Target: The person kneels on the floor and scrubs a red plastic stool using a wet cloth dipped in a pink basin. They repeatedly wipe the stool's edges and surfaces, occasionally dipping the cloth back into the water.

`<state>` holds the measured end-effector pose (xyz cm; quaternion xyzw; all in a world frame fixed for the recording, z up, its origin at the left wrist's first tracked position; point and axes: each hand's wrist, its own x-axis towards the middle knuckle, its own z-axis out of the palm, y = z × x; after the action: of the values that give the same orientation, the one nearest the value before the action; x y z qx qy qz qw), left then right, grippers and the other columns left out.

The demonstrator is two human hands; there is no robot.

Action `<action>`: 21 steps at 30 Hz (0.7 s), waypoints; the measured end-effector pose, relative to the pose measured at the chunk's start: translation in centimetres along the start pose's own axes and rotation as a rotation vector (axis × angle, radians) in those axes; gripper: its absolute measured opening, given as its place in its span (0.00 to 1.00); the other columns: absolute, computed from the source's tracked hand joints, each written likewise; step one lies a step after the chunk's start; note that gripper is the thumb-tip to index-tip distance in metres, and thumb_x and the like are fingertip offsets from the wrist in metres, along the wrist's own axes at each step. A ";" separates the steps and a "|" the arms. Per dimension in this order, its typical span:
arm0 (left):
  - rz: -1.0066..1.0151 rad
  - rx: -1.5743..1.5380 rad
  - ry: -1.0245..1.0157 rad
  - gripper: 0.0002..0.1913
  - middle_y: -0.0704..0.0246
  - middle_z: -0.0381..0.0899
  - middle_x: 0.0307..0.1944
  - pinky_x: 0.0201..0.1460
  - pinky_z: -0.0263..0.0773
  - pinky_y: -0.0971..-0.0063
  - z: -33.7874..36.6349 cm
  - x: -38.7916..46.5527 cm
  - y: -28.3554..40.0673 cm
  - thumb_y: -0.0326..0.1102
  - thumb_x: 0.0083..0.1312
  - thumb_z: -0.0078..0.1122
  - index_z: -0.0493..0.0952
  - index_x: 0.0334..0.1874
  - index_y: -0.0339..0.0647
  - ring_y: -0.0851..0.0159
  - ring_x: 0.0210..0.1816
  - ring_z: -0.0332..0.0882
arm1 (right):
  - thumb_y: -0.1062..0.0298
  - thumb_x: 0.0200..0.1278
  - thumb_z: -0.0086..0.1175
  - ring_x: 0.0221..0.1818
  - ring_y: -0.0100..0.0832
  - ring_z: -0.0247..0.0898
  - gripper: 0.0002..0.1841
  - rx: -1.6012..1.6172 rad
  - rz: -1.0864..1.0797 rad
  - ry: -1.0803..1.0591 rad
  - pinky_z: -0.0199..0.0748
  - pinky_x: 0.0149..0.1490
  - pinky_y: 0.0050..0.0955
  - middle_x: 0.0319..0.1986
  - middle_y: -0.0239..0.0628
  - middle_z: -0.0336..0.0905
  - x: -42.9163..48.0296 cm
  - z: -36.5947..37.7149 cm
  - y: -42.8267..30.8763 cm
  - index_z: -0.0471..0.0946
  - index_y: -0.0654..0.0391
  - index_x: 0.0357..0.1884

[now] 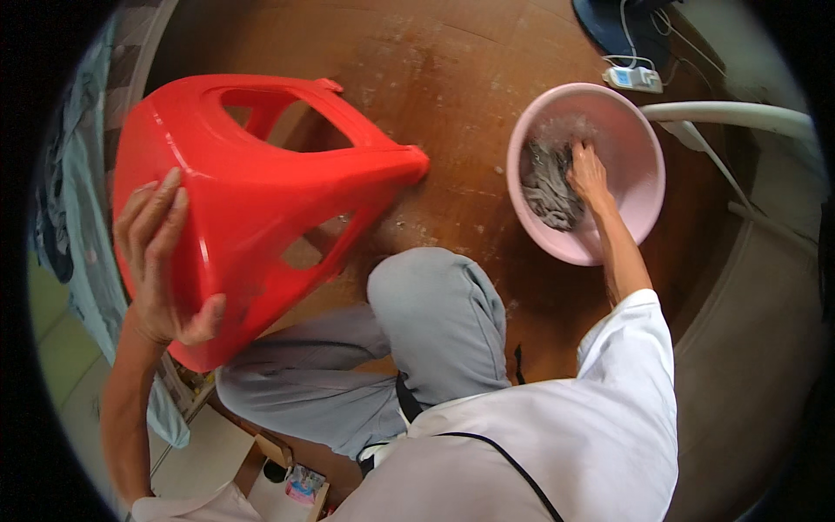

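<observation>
A red plastic stool (261, 189) is at the left, tipped so its legs point right, with cutouts between them. My left hand (163, 261) holds it at the seat end, fingers over a rounded edge and thumb on the adjoining face. To the right, a round pink plastic basin (646, 215) stands on the floor with water in it. Inside lies a bunched, wet grey cloth (551, 186). My right hand (587, 171) reaches into the basin and grips the cloth's right side; its fingertips are partly hidden.
The worn brown floor (450, 85) bears pale marks. A white power strip (633, 78) with cables lies beyond the basin, beside a dark round base (607, 32). A white tube (724, 111) runs right of the basin. Light blue fabric (91, 261) hangs at the left.
</observation>
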<state>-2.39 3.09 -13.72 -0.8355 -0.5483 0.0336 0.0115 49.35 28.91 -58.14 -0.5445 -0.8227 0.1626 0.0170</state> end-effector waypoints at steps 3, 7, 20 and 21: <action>0.030 -0.047 0.022 0.45 0.45 0.69 0.73 0.74 0.59 0.46 -0.1 0.4 1.2 0.59 0.57 0.61 0.71 0.70 0.27 0.42 0.70 0.64 | 0.70 0.61 0.55 0.49 0.66 0.80 0.21 0.159 0.030 0.076 0.77 0.55 0.60 0.45 0.64 0.81 -0.5 1.1 -0.2 0.74 0.62 0.57; 0.099 -0.082 0.064 0.44 0.45 0.72 0.70 0.70 0.64 0.44 0.0 1.0 2.6 0.60 0.58 0.60 0.74 0.66 0.25 0.45 0.64 0.68 | 0.66 0.66 0.51 0.47 0.71 0.78 0.15 0.163 0.201 -0.015 0.75 0.54 0.61 0.41 0.71 0.81 0.0 0.3 0.6 0.75 0.59 0.52; 0.156 -0.110 0.069 0.43 0.47 0.76 0.64 0.67 0.67 0.44 -0.1 1.4 2.4 0.66 0.60 0.59 0.78 0.60 0.28 0.47 0.60 0.71 | 0.41 0.69 0.49 0.49 0.49 0.80 0.36 0.816 0.710 -0.209 0.80 0.44 0.45 0.48 0.56 0.82 0.5 0.0 2.0 0.80 0.69 0.57; 0.154 -0.115 0.060 0.43 0.48 0.76 0.65 0.68 0.67 0.44 -0.2 1.3 2.4 0.66 0.60 0.59 0.77 0.61 0.28 0.47 0.61 0.70 | 0.47 0.69 0.51 0.44 0.44 0.81 0.31 0.799 0.624 -0.202 0.79 0.39 0.40 0.45 0.53 0.83 0.2 -0.2 1.8 0.81 0.68 0.56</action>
<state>0.35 3.33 -13.73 -0.8752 -0.4827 -0.0225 -0.0227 50.93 29.76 -58.54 -0.6966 -0.4924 0.5132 0.0948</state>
